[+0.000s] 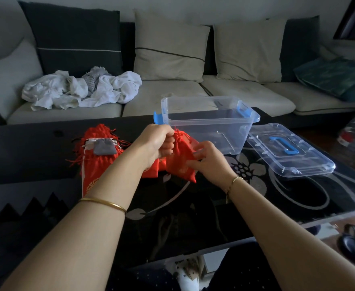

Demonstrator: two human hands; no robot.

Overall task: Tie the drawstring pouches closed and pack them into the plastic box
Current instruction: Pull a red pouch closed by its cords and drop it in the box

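Just in front of the plastic box (203,131), the red pouch (180,158) was held with its gathered neck pinched in the left hand (155,143) and its side gripped by the right hand (208,160). It looked light, soft and slippery, probably best held by the cinched neck. More pouches (96,162) lay left of the box.

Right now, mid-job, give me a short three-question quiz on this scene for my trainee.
1. True or false: the clear plastic box with blue latches already holds a pouch.
2. Which hand grips the gathered neck of the red satin drawstring pouch?
3. Fill in: the small grey fabric pouch lies on a pile of ___ pouches.
Key: 1 false; 2 left hand; 3 red.
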